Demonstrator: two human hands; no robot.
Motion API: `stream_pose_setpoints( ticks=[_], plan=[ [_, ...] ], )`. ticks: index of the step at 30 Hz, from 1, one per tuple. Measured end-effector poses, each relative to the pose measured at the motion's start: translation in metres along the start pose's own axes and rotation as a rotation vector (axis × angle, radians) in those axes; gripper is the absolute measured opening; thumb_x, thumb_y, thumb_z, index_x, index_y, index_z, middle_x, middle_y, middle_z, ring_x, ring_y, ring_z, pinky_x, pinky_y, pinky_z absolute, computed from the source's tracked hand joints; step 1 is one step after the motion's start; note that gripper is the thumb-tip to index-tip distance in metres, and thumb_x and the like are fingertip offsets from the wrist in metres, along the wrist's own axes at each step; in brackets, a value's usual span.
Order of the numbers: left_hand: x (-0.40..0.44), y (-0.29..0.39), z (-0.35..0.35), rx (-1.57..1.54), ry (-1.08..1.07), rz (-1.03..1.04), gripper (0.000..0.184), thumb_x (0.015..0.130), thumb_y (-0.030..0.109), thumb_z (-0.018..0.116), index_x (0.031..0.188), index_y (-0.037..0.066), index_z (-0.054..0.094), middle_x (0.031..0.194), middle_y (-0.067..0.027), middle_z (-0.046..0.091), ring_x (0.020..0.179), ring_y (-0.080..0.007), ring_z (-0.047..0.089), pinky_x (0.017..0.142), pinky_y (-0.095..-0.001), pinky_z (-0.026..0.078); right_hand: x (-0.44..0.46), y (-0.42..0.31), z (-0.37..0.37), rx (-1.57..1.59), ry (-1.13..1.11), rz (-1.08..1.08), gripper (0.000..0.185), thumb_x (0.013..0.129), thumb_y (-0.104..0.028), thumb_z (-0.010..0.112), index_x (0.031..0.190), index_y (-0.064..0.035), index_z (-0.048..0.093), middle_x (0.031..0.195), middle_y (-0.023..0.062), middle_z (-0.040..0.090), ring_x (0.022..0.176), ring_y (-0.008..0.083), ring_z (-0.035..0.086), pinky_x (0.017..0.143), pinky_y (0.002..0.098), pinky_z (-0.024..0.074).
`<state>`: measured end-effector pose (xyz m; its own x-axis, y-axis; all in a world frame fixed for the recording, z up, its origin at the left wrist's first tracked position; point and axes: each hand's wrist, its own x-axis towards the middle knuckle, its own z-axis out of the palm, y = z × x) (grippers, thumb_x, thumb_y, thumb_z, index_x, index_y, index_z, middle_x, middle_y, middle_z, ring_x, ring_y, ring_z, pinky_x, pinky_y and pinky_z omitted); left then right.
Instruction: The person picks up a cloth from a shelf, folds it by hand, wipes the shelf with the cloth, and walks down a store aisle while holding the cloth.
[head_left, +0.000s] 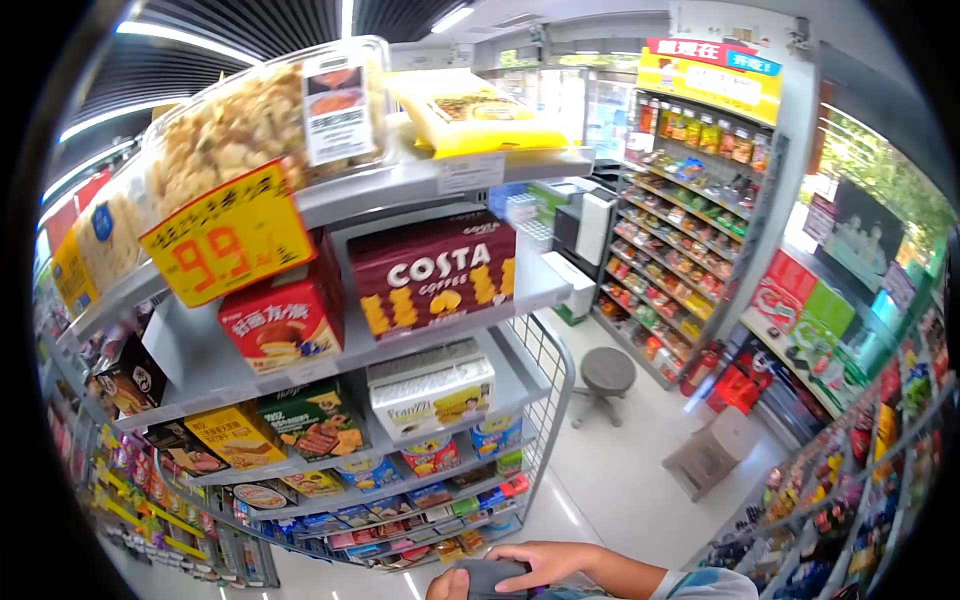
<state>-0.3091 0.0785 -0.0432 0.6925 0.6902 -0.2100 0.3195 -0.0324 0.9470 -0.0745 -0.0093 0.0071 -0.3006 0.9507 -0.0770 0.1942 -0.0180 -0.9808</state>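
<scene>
At the bottom edge, my right hand [545, 565] lies over a dark grey object [490, 577], its fingers pressed on the top. My left hand [449, 585] grips the same object from the left, and only its thumb side shows. What the object is cannot be made out. Above the hands stands a shelf rack holding a brown Costa box [435, 272], a red box [285, 318], a white Franzzi box [432, 390] and a green box [313, 418]. A yellow packet [475, 110] and a clear tub of snacks [230, 122] sit on the top shelf, beside a yellow price sign [228, 233].
A round stool [607, 372] and a beige plastic stool [712, 448] stand on the floor to the right. Behind them is a tall snack rack [680, 240] with a red fire extinguisher [702, 366] nearby. More stocked shelves [860, 470] line the right edge.
</scene>
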Motion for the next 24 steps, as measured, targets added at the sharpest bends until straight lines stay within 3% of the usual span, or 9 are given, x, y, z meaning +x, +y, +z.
stream_pose_setpoints(
  ticks=[2,4,6,7,12,16,18,20,24],
  plan=[
    [0.014,0.045,0.023,-0.083,-0.021,-0.147,0.040,0.109,0.025,0.045,0.132,-0.004,0.060,0.129,-0.0167,0.064,0.123,-0.0270,0.057,0.110,-0.0362,0.041,-0.013,-0.056,-0.056,0.158,-0.068,0.411,0.066,0.091,-0.042,0.079,0.136,-0.0013,0.052,0.112,0.0084,0.063,0.097,0.0201,0.062,0.073,0.0432,0.0546],
    [0.038,0.067,0.056,-0.159,0.025,0.068,0.040,0.109,0.024,0.047,0.137,-0.003,0.055,0.132,-0.0180,0.062,0.124,-0.0270,0.056,0.108,-0.0369,0.043,-0.018,-0.044,-0.107,0.031,-0.035,0.201,0.053,0.096,-0.044,0.071,0.123,0.0006,0.059,0.105,0.0102,0.064,0.086,0.0235,0.063,0.060,0.0471,0.0510],
    [0.052,0.096,0.080,-0.159,0.038,0.045,0.046,0.108,0.022,0.051,0.147,-0.002,0.044,0.134,-0.0171,0.059,0.125,-0.0266,0.054,0.108,-0.0358,0.042,-0.012,-0.015,-0.141,-0.158,-0.063,-0.098,0.044,0.093,-0.032,0.079,0.124,-0.0070,0.062,0.101,0.0051,0.071,0.087,0.0179,0.068,0.077,0.0321,0.0531],
    [0.056,0.123,0.091,-0.200,0.072,-0.039,0.048,0.107,0.021,0.052,0.148,-0.002,0.041,0.129,-0.0150,0.059,0.120,-0.0245,0.055,0.105,-0.0344,0.044,-0.014,-0.022,-0.157,-0.210,-0.086,-0.109,0.042,0.093,-0.036,0.077,0.122,-0.0084,0.062,0.101,0.0095,0.070,0.089,0.0269,0.068,0.080,0.0368,0.0531],
    [0.079,0.116,0.132,-0.381,-0.031,-0.060,0.058,0.106,0.018,0.056,0.155,0.003,0.029,0.114,-0.0065,0.060,0.099,-0.0141,0.056,0.090,-0.0309,0.050,-0.034,-0.056,-0.233,-0.361,-0.244,-0.201,0.036,0.092,-0.031,0.078,0.117,-0.0079,0.066,0.096,0.0116,0.071,0.083,0.0322,0.069,0.074,0.0352,0.0541],
    [0.094,0.093,0.160,-0.142,-0.276,0.082,0.051,0.109,0.024,0.053,0.153,0.004,0.037,0.128,-0.0107,0.056,0.114,-0.0201,0.054,0.100,-0.0358,0.046,-0.061,-0.109,-0.305,-0.388,0.203,-0.502,0.040,0.084,-0.019,0.083,0.120,-0.0077,0.070,0.096,0.0120,0.073,0.077,0.0296,0.071,0.070,0.0369,0.0563],
    [0.100,0.078,0.175,0.015,-0.455,0.179,0.048,0.110,0.028,0.050,0.151,0.004,0.042,0.138,-0.0135,0.054,0.125,-0.0242,0.053,0.107,-0.0390,0.043,-0.053,-0.128,-0.317,-0.681,0.766,-0.692,0.049,0.081,-0.012,0.083,0.128,-0.0057,0.068,0.095,0.0131,0.072,0.078,0.0306,0.071,0.072,0.0370,0.0566],
    [0.098,0.070,0.185,0.095,-0.534,0.222,0.047,0.111,0.030,0.049,0.150,0.004,0.045,0.143,-0.0148,0.053,0.130,-0.0262,0.052,0.110,-0.0406,0.041,-0.025,-0.153,-0.334,-0.816,1.035,-0.796,0.050,0.082,-0.006,0.080,0.130,-0.0026,0.067,0.097,0.0155,0.072,0.081,0.0316,0.070,0.074,0.0365,0.0563],
    [0.085,0.062,0.203,-0.165,-0.524,0.066,0.051,0.112,0.038,0.040,0.149,0.003,0.048,0.151,-0.0164,0.050,0.141,-0.0266,0.045,0.118,-0.0390,0.033,0.031,-0.187,-0.373,-0.920,1.062,-1.020,0.050,0.083,0.001,0.076,0.131,-0.0065,0.068,0.107,0.0153,0.072,0.095,0.0321,0.068,0.084,0.0383,0.0548]
  ],
)
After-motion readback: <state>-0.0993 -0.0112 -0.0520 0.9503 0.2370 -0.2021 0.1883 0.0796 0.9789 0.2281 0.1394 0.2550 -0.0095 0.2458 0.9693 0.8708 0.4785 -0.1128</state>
